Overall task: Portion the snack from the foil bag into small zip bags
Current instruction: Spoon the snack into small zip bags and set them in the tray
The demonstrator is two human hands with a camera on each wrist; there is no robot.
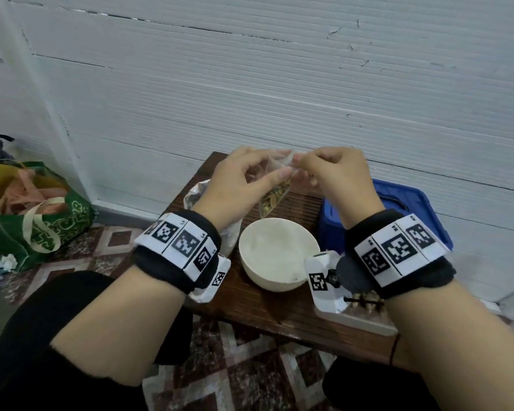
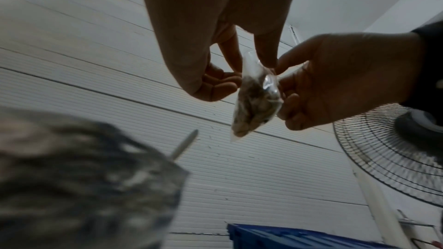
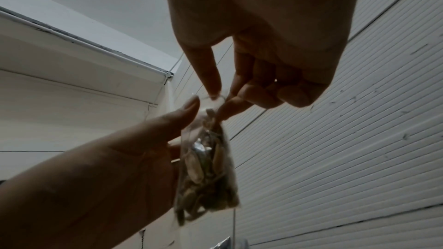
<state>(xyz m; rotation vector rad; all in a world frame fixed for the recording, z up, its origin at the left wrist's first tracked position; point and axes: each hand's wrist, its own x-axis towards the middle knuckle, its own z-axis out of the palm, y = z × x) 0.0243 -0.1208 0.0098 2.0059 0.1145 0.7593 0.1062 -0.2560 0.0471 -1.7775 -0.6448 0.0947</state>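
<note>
A small clear zip bag partly filled with pale seeds hangs above the wooden table. My left hand pinches its top edge from the left, and my right hand pinches the same edge from the right. In the left wrist view the zip bag dangles between the left hand and the right hand. The right wrist view shows the right hand pinching the zip bag. The silver foil bag stands on the table behind my left wrist.
A white bowl sits on the table right under the hands. A blue crate stands to the right, a fan beyond it. A green shopping bag lies on the floor at left. A pale tray sits under my right wrist.
</note>
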